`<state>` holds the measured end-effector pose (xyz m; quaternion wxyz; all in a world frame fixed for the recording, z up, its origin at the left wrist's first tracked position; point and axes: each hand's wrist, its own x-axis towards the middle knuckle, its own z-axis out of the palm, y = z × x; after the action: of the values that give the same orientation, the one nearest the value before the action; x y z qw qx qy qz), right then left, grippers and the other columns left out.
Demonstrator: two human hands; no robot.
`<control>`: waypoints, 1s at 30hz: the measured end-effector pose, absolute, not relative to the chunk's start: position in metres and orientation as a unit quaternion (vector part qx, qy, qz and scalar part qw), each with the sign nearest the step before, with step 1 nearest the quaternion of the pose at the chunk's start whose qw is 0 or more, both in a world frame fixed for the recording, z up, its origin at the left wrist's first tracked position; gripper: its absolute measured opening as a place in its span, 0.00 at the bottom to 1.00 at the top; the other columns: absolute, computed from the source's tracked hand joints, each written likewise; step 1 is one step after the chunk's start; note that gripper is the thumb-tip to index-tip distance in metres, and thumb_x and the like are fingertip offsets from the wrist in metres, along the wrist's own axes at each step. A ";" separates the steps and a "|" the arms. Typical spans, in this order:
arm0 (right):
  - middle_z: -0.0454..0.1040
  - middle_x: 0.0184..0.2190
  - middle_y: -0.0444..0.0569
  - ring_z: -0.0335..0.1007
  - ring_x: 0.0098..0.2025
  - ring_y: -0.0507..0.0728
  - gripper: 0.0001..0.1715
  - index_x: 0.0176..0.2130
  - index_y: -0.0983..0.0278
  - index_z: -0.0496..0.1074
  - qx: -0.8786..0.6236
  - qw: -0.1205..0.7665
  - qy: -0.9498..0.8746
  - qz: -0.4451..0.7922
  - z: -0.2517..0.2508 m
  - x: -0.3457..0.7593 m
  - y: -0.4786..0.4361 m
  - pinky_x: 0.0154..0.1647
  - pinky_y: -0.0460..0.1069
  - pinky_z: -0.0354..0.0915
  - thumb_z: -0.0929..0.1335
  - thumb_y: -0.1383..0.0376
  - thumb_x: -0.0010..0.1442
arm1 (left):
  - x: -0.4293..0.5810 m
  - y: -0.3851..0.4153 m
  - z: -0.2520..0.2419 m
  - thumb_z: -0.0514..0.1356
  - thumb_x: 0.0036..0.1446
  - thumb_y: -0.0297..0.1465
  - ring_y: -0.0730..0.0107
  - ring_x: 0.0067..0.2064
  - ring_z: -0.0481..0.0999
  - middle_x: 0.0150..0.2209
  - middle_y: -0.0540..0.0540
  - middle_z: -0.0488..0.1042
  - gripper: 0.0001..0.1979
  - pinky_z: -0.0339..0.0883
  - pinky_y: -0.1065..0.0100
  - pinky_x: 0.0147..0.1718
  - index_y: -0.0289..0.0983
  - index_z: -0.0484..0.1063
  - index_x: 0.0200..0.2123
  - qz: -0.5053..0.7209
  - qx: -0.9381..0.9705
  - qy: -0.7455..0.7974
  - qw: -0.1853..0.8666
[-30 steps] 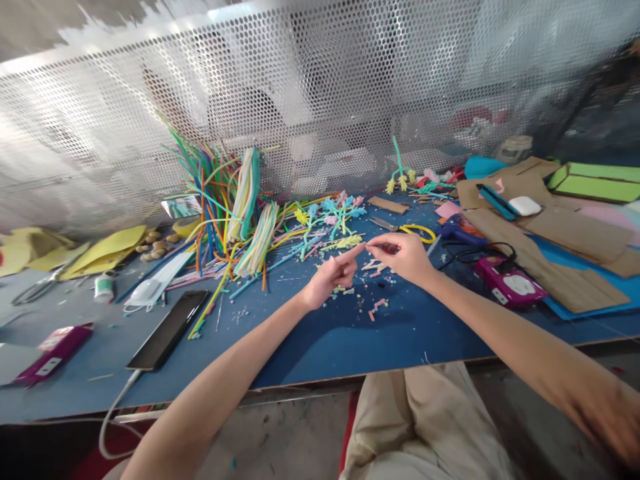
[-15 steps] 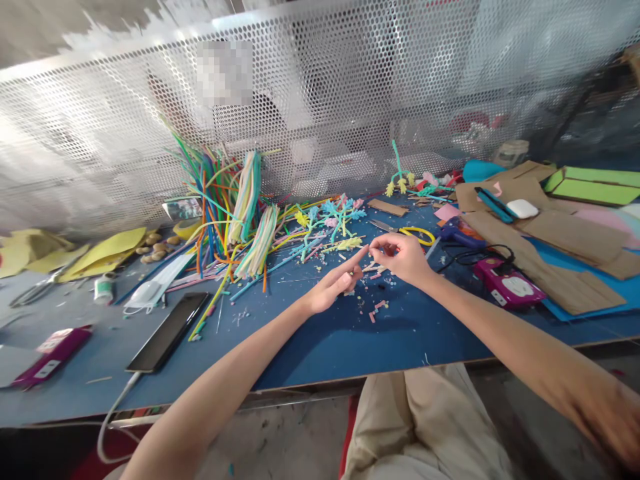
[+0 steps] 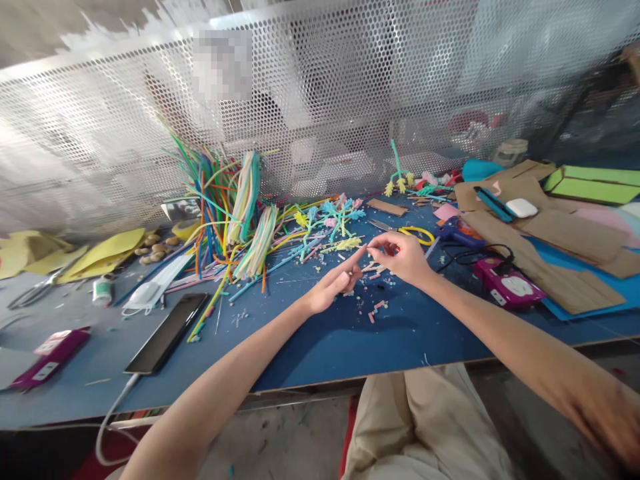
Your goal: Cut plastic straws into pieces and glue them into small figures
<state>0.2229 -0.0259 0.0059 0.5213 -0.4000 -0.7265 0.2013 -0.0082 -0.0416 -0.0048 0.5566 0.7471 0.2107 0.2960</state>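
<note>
Just above the table, my left hand point(image 3: 334, 285) points its index finger away to the right, while the thumb and other fingers are curled together; whatever they hold, if anything, is hidden. My right hand point(image 3: 400, 259) meets that fingertip with thumb and forefinger pinched. Anything in the pinch is too small to make out. Behind the hands lie blue, pink and yellow pipe-cleaner sprigs point(image 3: 343, 217). Scissors with yellow handles point(image 3: 419, 235) rest beyond my right hand. Small pink clippings point(image 3: 376, 311) are scattered below the hands.
Bundles of pipe cleaners point(image 3: 245, 220) stand at the back left. A phone point(image 3: 167, 333) on a cable lies front left. To the right are a blue glue gun point(image 3: 461, 233), a magenta power strip point(image 3: 509, 281) and brown cardboard point(image 3: 565, 267). Perforated metal point(image 3: 340, 100) walls off the back.
Both hands keep nearly the same pose, fingertips together. The right hand's pinch has shifted very slightly left along the left index fingertip.
</note>
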 end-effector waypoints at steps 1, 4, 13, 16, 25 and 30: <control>0.78 0.29 0.46 0.62 0.25 0.51 0.09 0.34 0.62 0.79 -0.399 0.520 -0.729 0.199 0.005 0.223 -0.026 0.28 0.50 0.61 0.71 0.59 0.59 | -0.008 -0.042 -0.004 0.48 0.65 0.58 0.73 0.30 0.48 0.37 0.49 0.57 0.42 0.48 0.70 0.28 0.45 0.45 0.75 0.292 0.749 0.211 0.556; 0.79 0.29 0.46 0.63 0.25 0.52 0.09 0.34 0.62 0.79 -0.400 0.515 -0.734 0.192 0.005 0.224 -0.025 0.28 0.50 0.61 0.71 0.59 0.59 | -0.008 -0.044 0.000 0.49 0.65 0.59 0.72 0.31 0.49 0.37 0.48 0.58 0.42 0.50 0.70 0.29 0.44 0.47 0.74 0.278 0.756 0.220 0.551; 0.76 0.27 0.45 0.62 0.25 0.52 0.08 0.32 0.62 0.77 -0.396 0.509 -0.742 0.182 0.007 0.224 -0.025 0.29 0.49 0.60 0.70 0.61 0.59 | -0.007 -0.046 0.000 0.49 0.64 0.60 0.73 0.31 0.48 0.37 0.48 0.56 0.43 0.50 0.70 0.30 0.44 0.49 0.74 0.285 0.758 0.229 0.540; 0.75 0.27 0.45 0.61 0.25 0.51 0.07 0.32 0.61 0.77 -0.394 0.509 -0.744 0.179 0.007 0.224 -0.026 0.29 0.49 0.60 0.69 0.61 0.59 | -0.008 -0.046 -0.001 0.49 0.64 0.60 0.73 0.31 0.47 0.38 0.48 0.56 0.43 0.49 0.70 0.29 0.45 0.48 0.74 0.279 0.754 0.229 0.549; 0.76 0.28 0.45 0.61 0.26 0.52 0.06 0.32 0.61 0.76 -0.393 0.503 -0.749 0.180 0.006 0.224 -0.025 0.31 0.50 0.61 0.69 0.61 0.59 | -0.009 -0.038 -0.008 0.47 0.66 0.58 0.74 0.30 0.48 0.37 0.50 0.54 0.41 0.46 0.70 0.27 0.46 0.45 0.74 0.306 0.743 0.213 0.555; 0.75 0.28 0.44 0.60 0.25 0.51 0.07 0.33 0.61 0.74 -0.393 0.514 -0.738 0.192 0.006 0.224 -0.025 0.29 0.50 0.60 0.69 0.60 0.61 | -0.009 -0.038 -0.008 0.47 0.65 0.59 0.73 0.30 0.49 0.36 0.50 0.55 0.42 0.47 0.70 0.28 0.43 0.49 0.74 0.320 0.744 0.222 0.543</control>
<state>0.2243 -0.0252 0.0064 0.5140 -0.3927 -0.7379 0.1925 -0.0094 -0.0385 -0.0078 0.5435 0.7437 0.2223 0.3197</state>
